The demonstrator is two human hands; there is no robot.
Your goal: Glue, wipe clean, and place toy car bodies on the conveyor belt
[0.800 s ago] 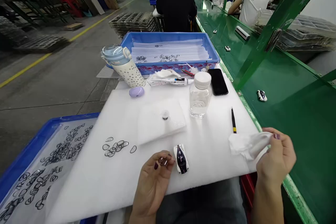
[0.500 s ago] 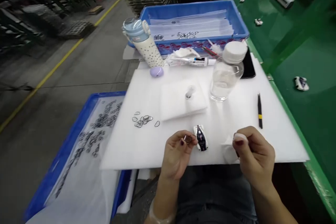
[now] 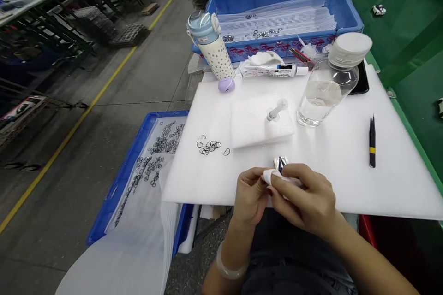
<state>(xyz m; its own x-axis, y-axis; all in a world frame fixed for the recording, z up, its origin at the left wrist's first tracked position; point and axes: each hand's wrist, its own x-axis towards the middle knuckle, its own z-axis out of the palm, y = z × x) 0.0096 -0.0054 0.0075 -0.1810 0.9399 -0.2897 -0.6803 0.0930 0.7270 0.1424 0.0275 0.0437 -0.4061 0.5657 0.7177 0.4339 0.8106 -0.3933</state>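
Observation:
My two hands meet at the near edge of the white foam pad (image 3: pixel 346 156). My left hand (image 3: pixel 249 196) is pinched shut; whatever it grips is hidden behind the cloth. My right hand (image 3: pixel 304 200) is closed on a small white cloth (image 3: pixel 272 176) and presses it against the left fingertips. Just beyond the hands a small white toy car (image 3: pixel 280 163) lies on the pad, partly covered by them. A cluster of thin black rings (image 3: pixel 209 146) lies on the pad to the left.
On the pad stand a clear bottle with a white cap (image 3: pixel 327 87), black tweezers (image 3: pixel 372 140), a white foam block (image 3: pixel 261 122), a tube (image 3: pixel 273 71), a dotted cup (image 3: pixel 212 46) and a phone (image 3: pixel 362 84). Blue trays (image 3: pixel 138 156) (image 3: pixel 349 14) hold more rings. A green bench (image 3: pixel 408 23) runs on the right.
My right hand carried the white cloth from the pad's right side leftward to meet my left hand. The left hand lifted its small ring toward it. The view tilted down.

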